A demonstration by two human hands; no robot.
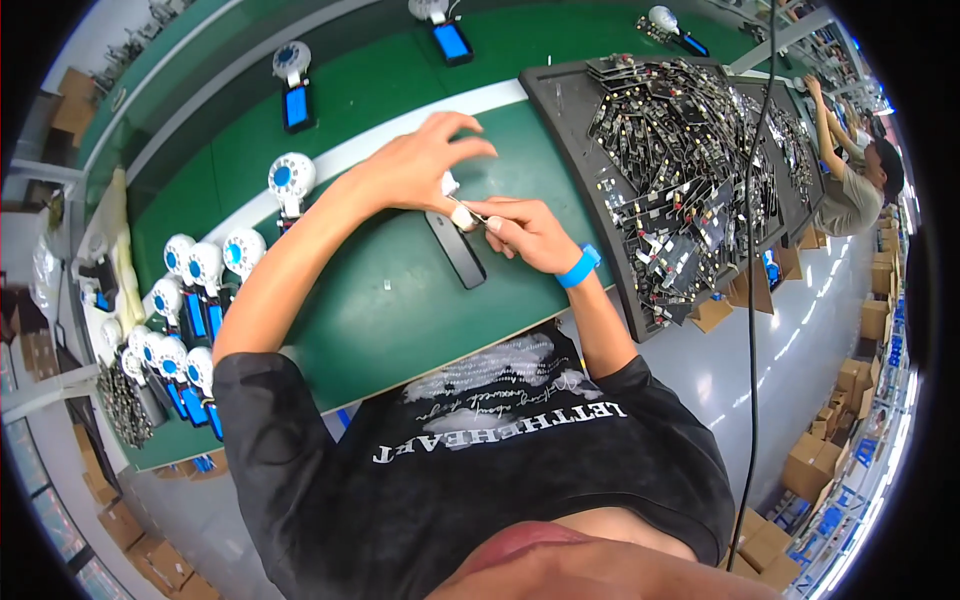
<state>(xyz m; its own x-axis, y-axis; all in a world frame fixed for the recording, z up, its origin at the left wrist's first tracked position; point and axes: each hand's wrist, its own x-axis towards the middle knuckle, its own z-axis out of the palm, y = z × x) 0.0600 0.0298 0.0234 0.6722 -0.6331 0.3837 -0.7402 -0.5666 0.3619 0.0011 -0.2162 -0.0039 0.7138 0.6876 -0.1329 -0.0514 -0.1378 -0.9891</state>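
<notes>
A long black case (460, 252) lies slanted on the green table, with a small white part (449, 185) just beyond its far end. Arched over that end is my left hand (420, 165), its fingers spread apart. The thumb, in a pale cover, points down at the case's far end; whether it presses on the case is hard to make out. From the right, my right hand (522, 232) pinches a thin metal tool (478, 214) whose tip reaches my left thumb. A blue band circles the right wrist.
A dark tray (625, 240) heaped with small circuit boards (690, 150) adjoins the table's right side. Several white-headed devices with blue panels (205, 265) stand at left, others farther back. A black cable (752, 300) hangs at right. Another person (850, 190) works at far right.
</notes>
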